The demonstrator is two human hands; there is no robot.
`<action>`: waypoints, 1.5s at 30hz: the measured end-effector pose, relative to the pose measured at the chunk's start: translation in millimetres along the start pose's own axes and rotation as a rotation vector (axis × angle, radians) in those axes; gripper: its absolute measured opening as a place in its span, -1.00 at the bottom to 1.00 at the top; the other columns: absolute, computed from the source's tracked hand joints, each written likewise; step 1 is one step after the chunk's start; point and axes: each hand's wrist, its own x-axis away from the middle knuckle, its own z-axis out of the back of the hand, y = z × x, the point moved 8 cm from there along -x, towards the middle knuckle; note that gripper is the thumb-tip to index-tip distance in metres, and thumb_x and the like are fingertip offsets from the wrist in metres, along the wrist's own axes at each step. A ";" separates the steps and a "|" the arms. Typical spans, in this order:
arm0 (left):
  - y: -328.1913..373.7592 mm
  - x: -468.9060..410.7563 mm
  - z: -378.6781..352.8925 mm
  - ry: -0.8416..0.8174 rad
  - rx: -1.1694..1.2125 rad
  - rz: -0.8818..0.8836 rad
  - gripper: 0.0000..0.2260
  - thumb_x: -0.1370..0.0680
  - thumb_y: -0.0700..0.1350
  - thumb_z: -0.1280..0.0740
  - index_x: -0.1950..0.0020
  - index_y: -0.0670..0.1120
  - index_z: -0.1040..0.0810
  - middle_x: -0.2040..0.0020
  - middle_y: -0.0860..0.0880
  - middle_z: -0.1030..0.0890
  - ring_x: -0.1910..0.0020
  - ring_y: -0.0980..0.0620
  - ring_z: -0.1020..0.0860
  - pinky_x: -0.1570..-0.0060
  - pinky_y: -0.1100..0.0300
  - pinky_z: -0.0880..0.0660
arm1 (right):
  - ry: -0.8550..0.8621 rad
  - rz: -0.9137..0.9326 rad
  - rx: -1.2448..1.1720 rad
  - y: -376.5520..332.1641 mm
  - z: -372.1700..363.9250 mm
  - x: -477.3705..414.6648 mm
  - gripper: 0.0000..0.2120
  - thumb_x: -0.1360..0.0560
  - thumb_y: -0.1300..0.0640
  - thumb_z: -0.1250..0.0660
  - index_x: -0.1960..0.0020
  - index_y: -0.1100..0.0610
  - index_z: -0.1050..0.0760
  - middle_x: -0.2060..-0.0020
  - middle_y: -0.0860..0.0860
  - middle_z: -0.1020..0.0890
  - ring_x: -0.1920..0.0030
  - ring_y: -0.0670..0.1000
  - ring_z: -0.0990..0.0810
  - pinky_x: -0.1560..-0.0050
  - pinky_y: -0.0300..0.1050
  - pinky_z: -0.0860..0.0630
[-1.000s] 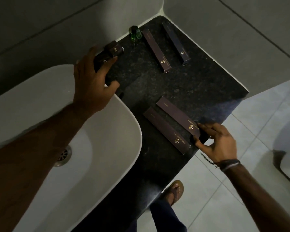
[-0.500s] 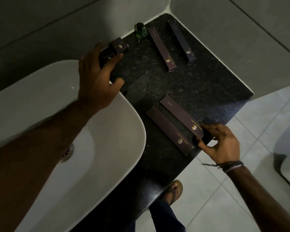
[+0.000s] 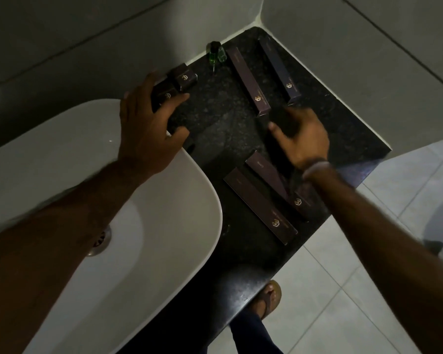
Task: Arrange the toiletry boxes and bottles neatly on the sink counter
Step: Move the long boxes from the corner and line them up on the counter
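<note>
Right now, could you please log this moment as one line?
left hand: on small boxes | right hand: over counter, reaching toward back long boxes | green bottle: upright

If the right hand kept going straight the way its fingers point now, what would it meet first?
Most likely the near end of the middle long box, which lies just beyond the right hand. The hand is motion-blurred and its height above the counter is unclear.

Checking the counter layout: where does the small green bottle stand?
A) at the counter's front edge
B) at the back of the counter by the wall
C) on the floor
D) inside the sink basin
B: the green bottle stands upright on the dark counter against the wall.
</note>
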 end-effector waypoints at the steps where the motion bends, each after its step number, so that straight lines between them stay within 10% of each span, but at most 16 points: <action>1: 0.6 0.2 -0.4 -0.006 0.000 -0.001 -0.48 -0.47 0.02 -0.17 -0.44 0.02 -0.50 -0.59 -0.22 -0.24 -0.55 -0.25 -0.24 -0.51 -0.31 -0.14 | -0.013 0.009 0.013 -11.5 -5.9 -21.7 -0.40 -0.51 -0.31 -0.24 -0.41 0.03 -0.41 -0.30 0.05 -0.50 -0.26 0.03 -0.50 -0.21 -0.07 -0.44; 8: -0.6 -0.6 -1.9 -0.011 -0.042 -0.014 -0.49 -0.49 0.02 -0.20 -0.46 0.03 -0.48 -0.60 -0.23 -0.23 -0.56 -0.25 -0.24 -0.51 -0.23 -0.15 | -0.168 0.008 0.271 -7.6 -27.9 -86.2 -0.46 -0.46 -0.34 -0.26 -0.16 0.07 -0.58 -0.08 0.10 -0.65 -0.04 0.14 -0.64 -0.01 0.01 -0.57; 23: 2.4 1.0 1.5 0.001 -0.024 0.009 -0.50 -0.50 0.02 -0.19 -0.43 0.02 -0.49 -0.58 -0.22 -0.26 -0.52 -0.23 -0.25 -0.51 -0.17 -0.13 | -0.206 -0.035 0.148 119.4 44.0 94.0 -0.47 -0.50 -0.27 -0.18 -0.23 0.08 -0.57 -0.06 0.10 -0.61 0.10 0.02 -0.56 0.15 -0.11 -0.46; 45: 5.8 1.8 3.2 0.041 0.004 0.002 -0.59 -0.46 -0.05 -0.21 -0.28 -0.06 -0.57 -0.54 -0.22 -0.33 -0.49 -0.24 -0.30 -0.50 -0.16 -0.13 | -0.096 -0.105 0.137 133.3 61.2 97.6 -0.36 -0.50 -0.39 -0.19 -0.33 0.06 -0.51 -0.08 0.10 -0.63 0.15 0.07 -0.62 0.15 -0.03 -0.59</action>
